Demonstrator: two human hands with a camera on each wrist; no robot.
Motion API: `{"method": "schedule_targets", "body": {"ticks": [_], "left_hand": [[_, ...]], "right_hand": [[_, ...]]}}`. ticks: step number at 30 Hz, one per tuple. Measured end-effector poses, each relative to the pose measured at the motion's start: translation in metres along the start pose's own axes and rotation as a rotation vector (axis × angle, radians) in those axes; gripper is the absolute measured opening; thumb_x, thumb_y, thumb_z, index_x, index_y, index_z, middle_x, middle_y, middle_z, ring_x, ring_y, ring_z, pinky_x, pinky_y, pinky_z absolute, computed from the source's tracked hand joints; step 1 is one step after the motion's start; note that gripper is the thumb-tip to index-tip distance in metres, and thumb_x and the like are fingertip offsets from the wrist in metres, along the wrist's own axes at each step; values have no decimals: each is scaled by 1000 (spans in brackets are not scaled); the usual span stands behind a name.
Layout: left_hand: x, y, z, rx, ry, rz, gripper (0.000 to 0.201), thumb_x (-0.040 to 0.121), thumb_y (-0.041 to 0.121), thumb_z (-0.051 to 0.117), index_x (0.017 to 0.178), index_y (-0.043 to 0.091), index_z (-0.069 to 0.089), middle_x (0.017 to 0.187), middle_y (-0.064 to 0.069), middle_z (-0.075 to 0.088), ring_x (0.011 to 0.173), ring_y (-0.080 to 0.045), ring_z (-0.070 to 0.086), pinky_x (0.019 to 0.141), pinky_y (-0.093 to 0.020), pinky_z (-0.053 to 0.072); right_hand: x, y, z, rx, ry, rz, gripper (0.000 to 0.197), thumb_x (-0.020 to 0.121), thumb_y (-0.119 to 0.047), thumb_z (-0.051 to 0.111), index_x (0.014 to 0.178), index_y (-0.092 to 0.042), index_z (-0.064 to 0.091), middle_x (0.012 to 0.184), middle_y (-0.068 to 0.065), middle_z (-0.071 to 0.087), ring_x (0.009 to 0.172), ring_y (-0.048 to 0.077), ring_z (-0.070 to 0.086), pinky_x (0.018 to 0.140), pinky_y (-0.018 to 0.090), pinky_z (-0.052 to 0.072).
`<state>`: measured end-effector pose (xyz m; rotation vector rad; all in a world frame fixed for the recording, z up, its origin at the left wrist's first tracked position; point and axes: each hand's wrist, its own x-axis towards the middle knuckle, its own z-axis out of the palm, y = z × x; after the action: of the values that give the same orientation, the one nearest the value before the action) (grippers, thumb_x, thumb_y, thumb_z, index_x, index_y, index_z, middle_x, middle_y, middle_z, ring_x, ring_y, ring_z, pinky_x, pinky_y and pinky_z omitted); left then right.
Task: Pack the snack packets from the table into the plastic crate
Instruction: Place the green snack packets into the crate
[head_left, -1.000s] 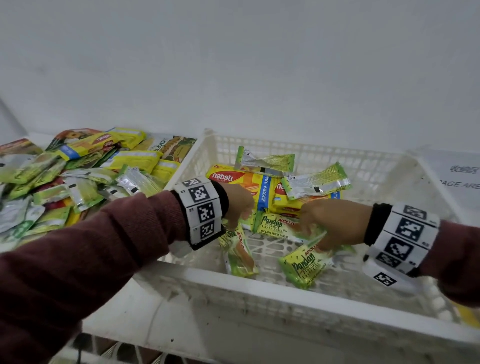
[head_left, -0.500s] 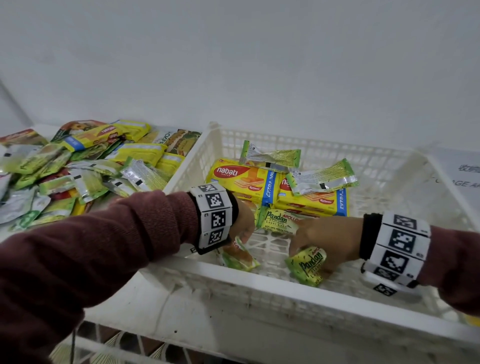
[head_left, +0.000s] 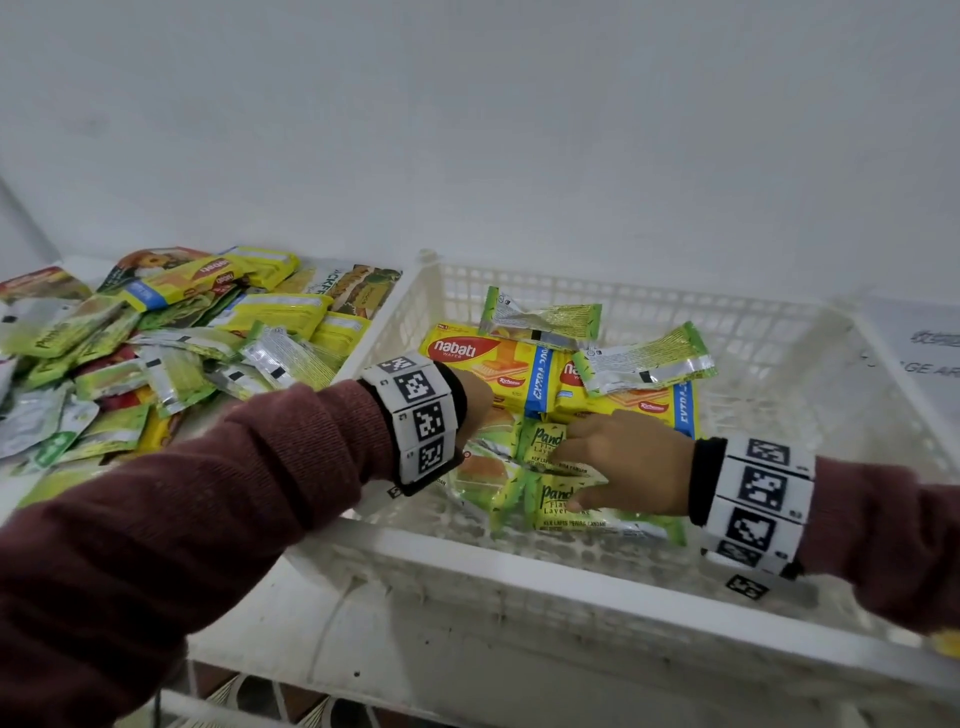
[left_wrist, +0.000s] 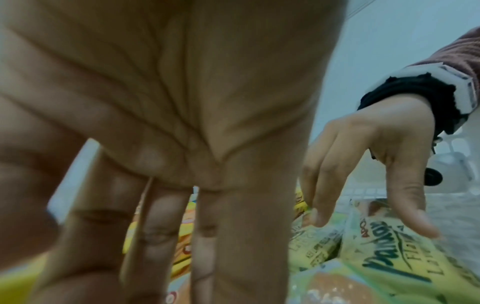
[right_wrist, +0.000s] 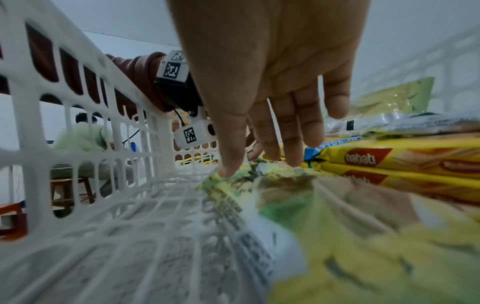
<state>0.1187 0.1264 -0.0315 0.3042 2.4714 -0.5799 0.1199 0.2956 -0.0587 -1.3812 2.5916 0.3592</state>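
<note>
Packets are only partly moved, as I judge it: a big loose heap of snack packets (head_left: 171, 358) lies on the table (head_left: 322, 613) to my left, well outside the white plastic crate (head_left: 519, 566), so most of the work is still to do. Inside the crate, yellow Nabati wafer packs (head_left: 498, 371) are stacked toward the back, with two silver-green packets (head_left: 644, 358) lying on top of them, and a small cluster of green Pandan packets (head_left: 576, 506) sits on the mesh floor near the front wall. My right hand (head_left: 631, 462) is down on that cluster, fingers (right_wrist: 288, 135) straight and a little spread, thumb and tips pressing the nearest Pandan packet flat rather than gripping it. My left hand (head_left: 475, 400) reaches over the left rim into the crate, just beside the cluster; from its wrist view the fingers (left_wrist: 161, 236) hang straight and apart, holding nothing I can make out. This looks like tidying what is already in before I go back for more from the heap.
</note>
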Motion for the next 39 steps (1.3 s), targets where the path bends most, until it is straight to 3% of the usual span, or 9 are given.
{"method": "schedule_targets", "body": {"ticks": [4, 8, 13, 18, 24, 28, 32, 36, 39], "left_hand": [[-7, -3, -6, -34, 41, -39, 42, 89, 26, 60, 122, 0, 55, 63, 2, 36, 54, -9, 33, 45, -19, 26], [-9, -3, -5, -66, 69, -21, 41, 87, 28, 62, 119, 4, 54, 72, 0, 44, 78, -17, 46, 58, -25, 37], [-3, 9, 4, -56, 16, 85, 18, 85, 16, 62, 83, 14, 43, 73, 0, 36, 61, -14, 32, 48, -24, 25], [-3, 14, 13, -22, 28, 81, 38, 90, 17, 57, 124, 4, 47, 123, -12, 55, 99, -25, 53, 73, -30, 39], [-6, 17, 11, -29, 53, 69, 38, 94, 19, 49, 128, 2, 44, 100, -9, 47, 88, -19, 41, 54, -24, 32], [-7, 16, 11, -13, 29, 70, 40, 94, 20, 50, 129, 2, 43, 123, -12, 55, 103, -26, 52, 81, -31, 42], [-5, 15, 10, -27, 35, 74, 39, 93, 19, 53, 128, 2, 45, 127, -11, 53, 102, -25, 52, 78, -29, 40], [-3, 4, 7, -153, 148, 26, 22, 92, 7, 52, 113, 4, 55, 95, -9, 56, 82, -22, 53, 72, -26, 38], [1, -6, 6, -211, 172, 8, 42, 87, 7, 60, 127, 0, 47, 122, -14, 50, 104, -25, 52, 75, -28, 37]], "right_hand": [[-7, 10, 1, 177, -53, -46, 54, 87, -38, 59, 137, -31, 41, 127, -4, 48, 117, 15, 47, 74, 20, 31], [-6, 8, 7, 201, -117, -68, 58, 85, -36, 62, 138, -33, 37, 123, 1, 50, 111, 20, 50, 83, 27, 38], [-2, 5, 13, 165, -118, -55, 58, 87, -38, 58, 140, -35, 33, 123, 1, 48, 111, 21, 50, 80, 28, 39], [-1, 3, 15, 158, -90, -31, 56, 89, -40, 54, 141, -34, 32, 120, 2, 47, 109, 21, 50, 77, 28, 38], [-2, -2, 16, 128, -57, -9, 54, 92, -39, 50, 142, -32, 30, 120, 1, 46, 110, 20, 49, 72, 25, 33], [-1, -6, 17, 123, -28, -10, 51, 93, -38, 48, 141, -33, 31, 122, 1, 44, 115, 19, 46, 78, 28, 39], [0, -14, 20, 103, 30, 33, 50, 95, -40, 44, 142, -32, 30, 126, 1, 43, 118, 18, 45, 71, 24, 31], [-1, -11, 14, 161, 15, 12, 56, 92, -42, 50, 142, -27, 32, 130, 3, 40, 120, 18, 42, 87, 28, 40], [-2, -3, 10, 189, -13, -41, 60, 95, -37, 45, 147, -23, 19, 152, 4, 18, 137, 19, 25, 110, 31, 28]]}}
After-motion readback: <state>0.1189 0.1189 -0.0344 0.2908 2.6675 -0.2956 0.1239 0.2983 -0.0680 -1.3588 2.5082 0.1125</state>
